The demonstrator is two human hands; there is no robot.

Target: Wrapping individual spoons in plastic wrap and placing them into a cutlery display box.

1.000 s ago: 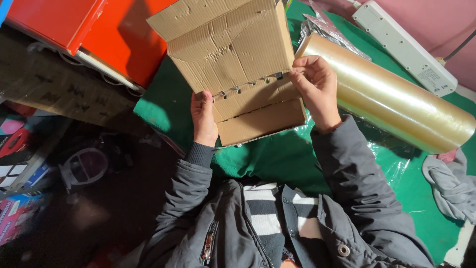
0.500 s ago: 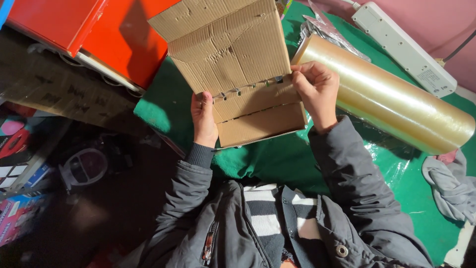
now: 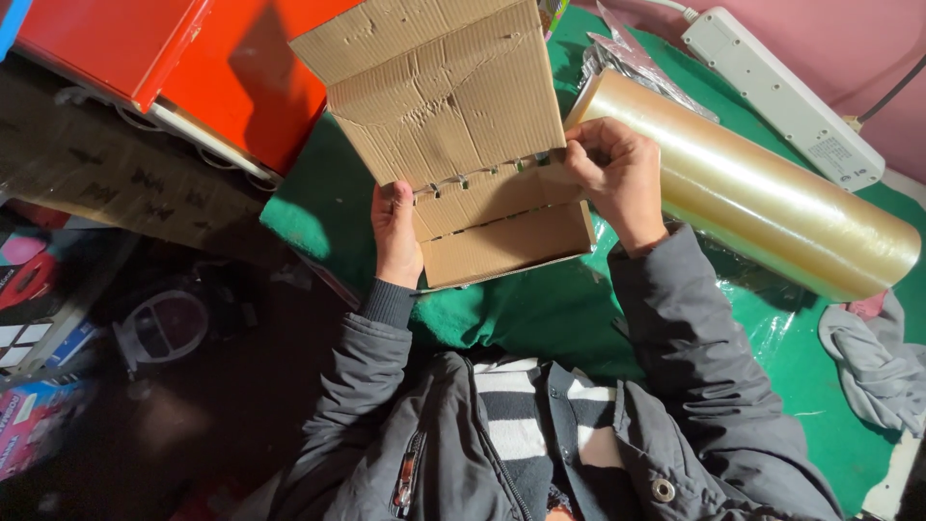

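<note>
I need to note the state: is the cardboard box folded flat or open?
Open: the cardboard box has its flaps spread, held by the left hand and right hand.

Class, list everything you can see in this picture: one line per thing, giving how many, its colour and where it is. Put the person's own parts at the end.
cardboard box: one, brown, flaps open, held over the green cloth at top centre
roll of clear film: one, yellowish, lying on the cloth at right
green cloth: one, covering the table
power strip: one, white, top right
plastic wrapper: one, clear, behind the roll
red boxes: two or so, red and orange, top left
grey rag: one, right edge
jacket: one, grey, on the person, bottom
left hand: gripping the box's left edge
right hand: gripping the box's right edge
</note>
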